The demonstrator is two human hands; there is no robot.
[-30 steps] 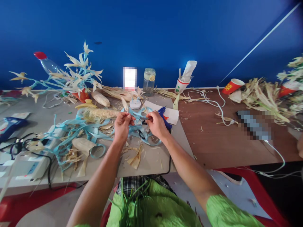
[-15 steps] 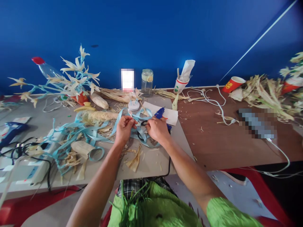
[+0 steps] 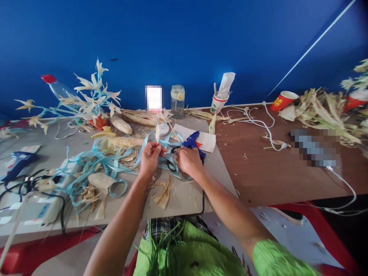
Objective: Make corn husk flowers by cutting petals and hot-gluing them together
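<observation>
My left hand [image 3: 150, 158] is closed in a pinch on a small pale piece of corn husk [image 3: 157, 134], which points up above the fingertips. Just to its right, my right hand [image 3: 189, 163] has its fingers drawn together; whatever they hold is hidden. Black scissors handles [image 3: 171, 165] show beside the right fingers, among light blue ribbon [image 3: 146, 147]. A blue glue gun [image 3: 192, 140] lies just beyond the right hand, partly on a white card [image 3: 208, 142]. Behind the hands is a round white base [image 3: 163, 129].
Husk flowers [image 3: 93, 99] on blue stems stand at the left, near a power strip [image 3: 54, 201] and a second glue gun [image 3: 20, 163]. A ribbon roll [image 3: 118, 188] lies by the left forearm. At the back are a bottle [image 3: 178, 101] and a paper cup [image 3: 219, 103].
The husk piece in my left hand now stands upright and shows more plainly. My right hand has shifted slightly left and down, uncovering more of the glue gun.
</observation>
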